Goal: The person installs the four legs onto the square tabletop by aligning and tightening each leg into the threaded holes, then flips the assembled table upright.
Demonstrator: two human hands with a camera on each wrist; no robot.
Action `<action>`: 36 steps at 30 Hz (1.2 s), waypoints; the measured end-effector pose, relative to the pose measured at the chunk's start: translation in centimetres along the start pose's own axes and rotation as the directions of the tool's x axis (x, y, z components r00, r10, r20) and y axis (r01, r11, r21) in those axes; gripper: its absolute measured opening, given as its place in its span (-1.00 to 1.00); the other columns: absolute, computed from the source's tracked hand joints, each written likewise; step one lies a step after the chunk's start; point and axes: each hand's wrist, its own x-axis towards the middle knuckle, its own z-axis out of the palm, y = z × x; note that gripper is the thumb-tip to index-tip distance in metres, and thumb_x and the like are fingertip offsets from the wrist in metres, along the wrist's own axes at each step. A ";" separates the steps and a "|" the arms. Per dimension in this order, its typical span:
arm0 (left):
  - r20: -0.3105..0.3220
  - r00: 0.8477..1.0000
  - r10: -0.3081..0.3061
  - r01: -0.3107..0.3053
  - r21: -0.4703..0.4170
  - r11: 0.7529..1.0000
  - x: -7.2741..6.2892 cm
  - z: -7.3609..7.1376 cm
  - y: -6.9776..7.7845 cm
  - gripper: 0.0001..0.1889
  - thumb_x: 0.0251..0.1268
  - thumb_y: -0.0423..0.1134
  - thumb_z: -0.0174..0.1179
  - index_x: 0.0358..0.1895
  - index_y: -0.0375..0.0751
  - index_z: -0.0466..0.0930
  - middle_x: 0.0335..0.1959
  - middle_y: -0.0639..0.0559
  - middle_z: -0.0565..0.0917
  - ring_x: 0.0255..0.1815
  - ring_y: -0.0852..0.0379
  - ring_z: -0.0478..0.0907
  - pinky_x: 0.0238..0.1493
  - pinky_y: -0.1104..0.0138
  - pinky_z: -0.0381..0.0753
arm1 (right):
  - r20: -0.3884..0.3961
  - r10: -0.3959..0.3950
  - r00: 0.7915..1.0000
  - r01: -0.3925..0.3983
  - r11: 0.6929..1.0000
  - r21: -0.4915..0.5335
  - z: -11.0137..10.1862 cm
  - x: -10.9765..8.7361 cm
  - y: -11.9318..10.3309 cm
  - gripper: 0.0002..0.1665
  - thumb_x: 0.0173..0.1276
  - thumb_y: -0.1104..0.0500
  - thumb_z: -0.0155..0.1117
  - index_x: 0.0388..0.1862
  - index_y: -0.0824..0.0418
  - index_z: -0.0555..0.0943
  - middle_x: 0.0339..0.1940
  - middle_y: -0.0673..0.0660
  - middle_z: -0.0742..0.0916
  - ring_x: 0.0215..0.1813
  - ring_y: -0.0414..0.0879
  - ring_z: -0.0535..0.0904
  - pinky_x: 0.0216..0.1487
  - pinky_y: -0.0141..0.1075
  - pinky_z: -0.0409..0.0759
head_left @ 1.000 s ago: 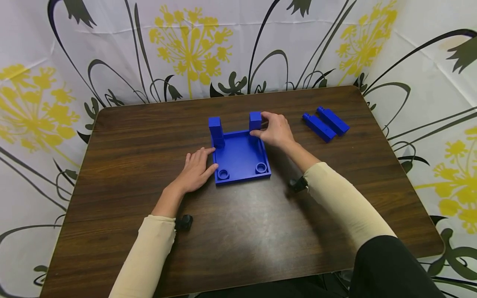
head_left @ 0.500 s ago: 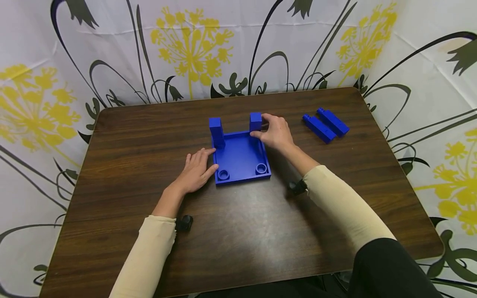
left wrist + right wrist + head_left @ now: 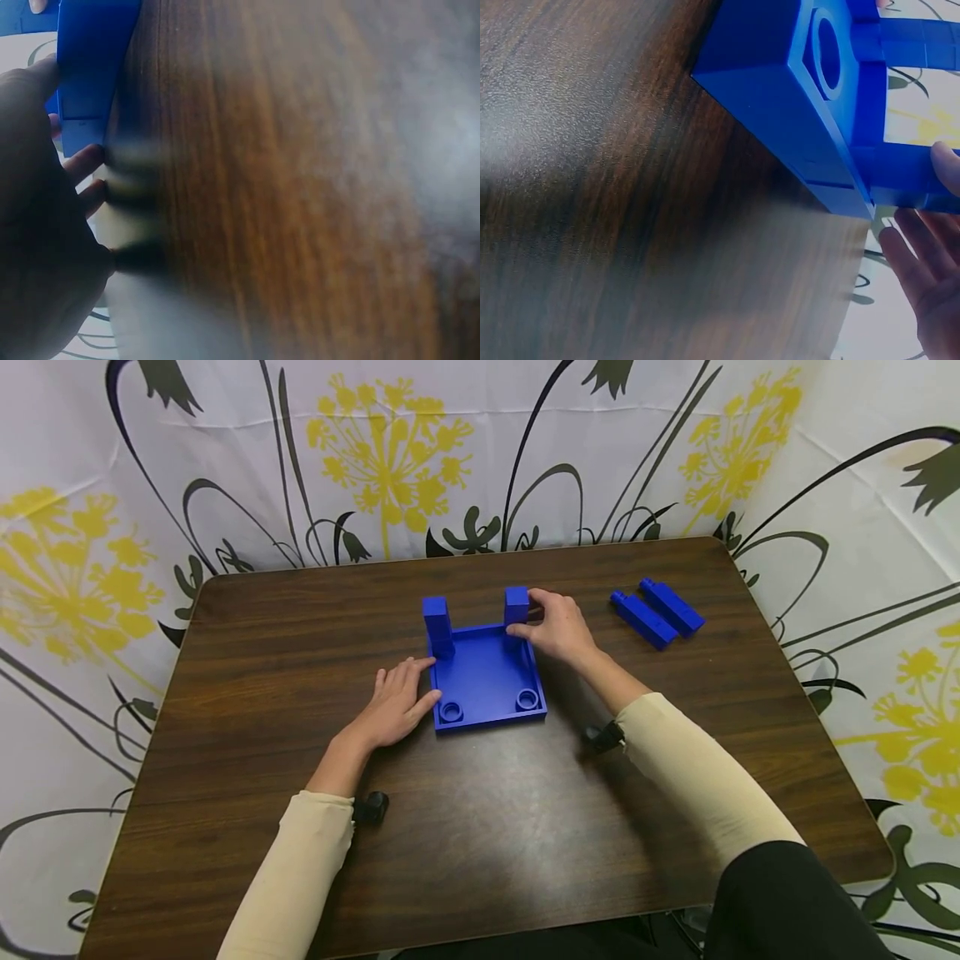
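head view: two hands at a blue base on a dark table

head view shows a dark wooden table (image 3: 480,827) set against a white curtain (image 3: 390,452) printed with yellow flowers and black stems. near the table's middle lies a square blue base (image 3: 486,681) with a low rim. two round sockets sit open in its near corners, and two blue posts stand upright in its far corners.

the left hand (image 3: 393,702) lies flat on the table with its fingers straight and together, the fingertips touching the base's left edge; it grips nothing. the left wrist view shows the same: fingers spread against the wood just beside the blue side wall, though that picture is blurred.

the right hand (image 3: 558,627) is at the base's far right corner, its thumb and fingers curled round the right post (image 3: 515,610) and pinching it. in the right wrist view the fingers (image 3: 919,262) show beside the base's corner, with the post's lower part just above them.

the left post (image 3: 437,625) stands free in the far left corner, touched by no hand.

to the right, well apart from the base, two more blue posts (image 3: 657,610) lie on their sides, side by side and touching.
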 end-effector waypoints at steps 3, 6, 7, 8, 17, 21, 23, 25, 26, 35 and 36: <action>-0.003 1.000 -0.002 0.002 -0.001 1.000 0.0 0.0 0.0 -0.37 0.57 0.08 -0.16 0.54 -0.10 -0.04 0.52 -0.22 0.08 0.57 -0.19 -0.19 0.38 -0.24 -0.37 | 0.046 -0.009 0.999 0.007 0.999 0.031 -0.4 0.0 0.2 -0.38 0.21 0.03 0.49 0.20 0.24 0.55 0.06 0.20 0.70 0.11 0.07 0.63 0.15 -0.09 0.52; -0.002 1.000 -0.006 0.006 -0.005 1.000 0.0 0.1 0.0 -0.37 0.58 0.09 -0.16 0.54 -0.09 -0.05 0.52 -0.21 0.08 0.57 -0.17 -0.19 0.39 -0.24 -0.38 | 0.094 -0.016 0.995 0.010 0.998 0.065 -1.0 -0.2 0.8 -0.33 0.21 0.06 0.50 0.26 0.25 0.52 0.11 0.22 0.68 0.14 0.09 0.60 0.18 -0.05 0.49; -0.001 1.000 -0.006 0.006 -0.007 1.000 0.0 0.1 0.0 -0.37 0.58 0.08 -0.16 0.54 -0.09 -0.05 0.52 -0.21 0.07 0.57 -0.18 -0.19 0.38 -0.24 -0.38 | 0.103 -0.016 0.995 0.009 0.998 0.069 -1.3 -0.3 1.1 -0.32 0.21 0.07 0.50 0.27 0.25 0.51 0.12 0.22 0.67 0.15 0.08 0.60 0.18 -0.05 0.49; 0.000 1.000 -0.006 0.006 -0.008 1.000 0.0 0.1 0.0 -0.37 0.58 0.09 -0.17 0.54 -0.08 -0.05 0.52 -0.21 0.07 0.57 -0.18 -0.19 0.38 -0.24 -0.38 | 0.104 -0.015 0.994 0.008 0.997 0.075 -1.6 -0.4 1.5 -0.32 0.21 0.08 0.50 0.27 0.25 0.51 0.12 0.21 0.67 0.14 0.07 0.60 0.18 -0.05 0.49; -0.002 1.000 -0.010 0.010 -0.005 1.000 0.0 0.1 -0.1 -0.37 0.57 0.11 -0.17 0.54 -0.05 -0.06 0.53 -0.19 0.07 0.57 -0.16 -0.19 0.39 -0.23 -0.39 | -0.056 0.133 0.989 -0.136 0.989 -0.055 -5.9 -1.6 6.3 -0.54 0.33 0.05 0.37 0.16 0.18 0.61 -0.02 0.16 0.73 0.01 0.04 0.65 0.05 -0.02 0.50; -0.006 1.000 -0.005 0.005 0.000 1.000 0.0 0.1 0.0 -0.36 0.57 0.11 -0.17 0.54 -0.08 -0.05 0.53 -0.20 0.08 0.57 -0.17 -0.18 0.38 -0.24 -0.38 | -0.165 0.221 0.961 -0.251 0.950 -0.188 -7.9 -2.3 8.7 -0.55 0.35 0.03 0.31 0.17 0.15 0.61 0.00 0.21 0.71 0.04 0.12 0.60 0.03 0.07 0.45; -0.006 1.000 -0.004 0.004 0.002 1.000 0.0 0.1 0.0 -0.35 0.57 0.11 -0.17 0.54 -0.08 -0.05 0.53 -0.20 0.08 0.57 -0.18 -0.18 0.38 -0.24 -0.37 | -0.207 0.239 0.949 -0.288 0.924 -0.252 -8.6 -2.8 9.9 -0.53 0.34 0.04 0.29 0.19 0.16 0.60 0.04 0.25 0.68 0.07 0.18 0.56 0.04 0.12 0.43; -0.005 1.000 -0.006 0.006 0.003 1.000 0.0 0.1 -0.1 -0.35 0.57 0.12 -0.17 0.54 -0.07 -0.05 0.53 -0.20 0.08 0.57 -0.17 -0.18 0.38 -0.24 -0.38 | -0.223 0.251 0.942 -0.312 0.901 -0.301 -9.1 -3.2 10.9 -0.50 0.34 0.03 0.28 0.22 0.19 0.59 0.08 0.29 0.63 0.10 0.23 0.53 0.05 0.16 0.43; -0.003 1.000 -0.007 0.007 0.001 1.000 0.0 0.0 -0.1 -0.36 0.57 0.12 -0.17 0.54 -0.07 -0.05 0.53 -0.20 0.07 0.57 -0.17 -0.19 0.38 -0.24 -0.38 | -0.224 0.254 0.941 -0.317 0.893 -0.319 -9.3 -3.4 11.3 -0.48 0.34 0.03 0.28 0.23 0.21 0.58 0.09 0.31 0.61 0.12 0.25 0.51 0.06 0.18 0.43; -0.002 1.000 -0.010 0.010 -0.003 1.000 0.0 0.0 0.0 -0.36 0.57 0.11 -0.17 0.54 -0.07 -0.05 0.53 -0.20 0.08 0.57 -0.18 -0.18 0.38 -0.24 -0.38 | -0.156 0.249 0.956 -0.294 0.838 -0.460 -9.3 -4.1 13.2 -0.36 0.32 -0.05 0.28 0.28 0.28 0.51 0.12 0.40 0.57 0.14 0.33 0.48 -0.02 0.25 0.46; -0.002 1.000 -0.010 0.010 -0.003 1.000 0.0 0.0 0.0 -0.36 0.57 0.11 -0.17 0.54 -0.07 -0.05 0.53 -0.20 0.07 0.57 -0.18 -0.18 0.38 -0.24 -0.38 | -0.147 0.248 0.958 -0.288 0.833 -0.471 -9.2 -4.0 13.3 -0.34 0.32 -0.05 0.28 0.29 0.28 0.51 0.13 0.41 0.57 0.14 0.35 0.48 -0.03 0.25 0.46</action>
